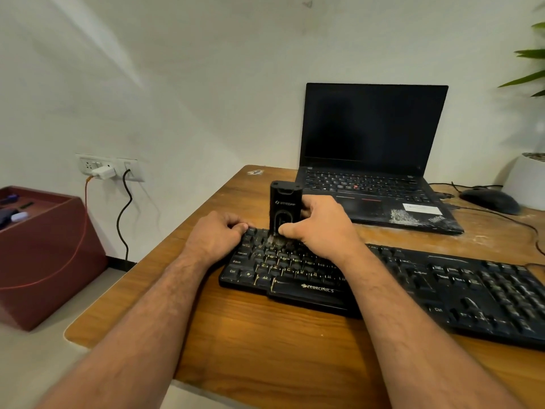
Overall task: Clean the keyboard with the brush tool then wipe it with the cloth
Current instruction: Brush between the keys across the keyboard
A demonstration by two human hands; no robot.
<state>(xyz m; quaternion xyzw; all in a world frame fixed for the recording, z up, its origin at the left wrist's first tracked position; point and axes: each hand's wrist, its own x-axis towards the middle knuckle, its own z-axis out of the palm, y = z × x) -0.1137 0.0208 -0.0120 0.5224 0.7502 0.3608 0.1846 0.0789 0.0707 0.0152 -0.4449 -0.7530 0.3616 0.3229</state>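
A person's right hand (320, 224) grips a black brush tool (285, 206) upright, thumb and curled fingers around its body, bristles touching the upper left keys of a black keyboard (383, 286). The left hand (216, 233), fingers curled, holds the keyboard's top left corner. Behind sit an open laptop (374, 160) and a mouse (489, 200), all on a wooden desk (265, 335) by a white wall (177, 84).

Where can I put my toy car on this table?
Bare wood lies in front of the keyboard, toward the table's near edge, between the forearms. A smaller bare strip runs left of the laptop at the far corner. Crowded: around the mouse, its cables and the plant pot.
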